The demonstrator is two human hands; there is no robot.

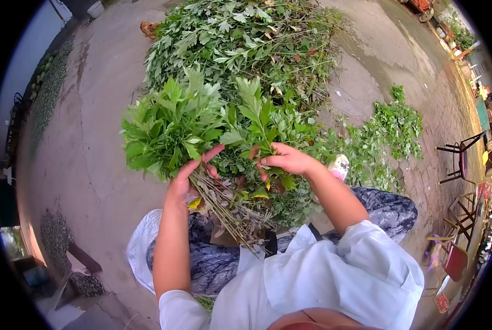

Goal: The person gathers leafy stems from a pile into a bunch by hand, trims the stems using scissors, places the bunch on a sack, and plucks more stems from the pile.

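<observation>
A thick bunch of leafy green stems (171,124) rests in my left hand (193,168), which is wrapped round it below the leaves. Its bare stalks (224,212) slant down to the right over my lap. My right hand (282,159) is just to the right of the bunch, its fingers closed on a leafy sprig (252,113) that stands upright. Beyond both hands lies a large heap of cut leafy plants (224,47), and more greenery lies below my right hand, between my knees.
Loose green leaves (389,129) are spread on the concrete ground (108,110) at the right. A shoe (339,166) shows beside my right knee. Chairs (462,159) stand along the right side. A brown hen (148,29) is by the heap, and a white bucket (96,10) stands at the upper left.
</observation>
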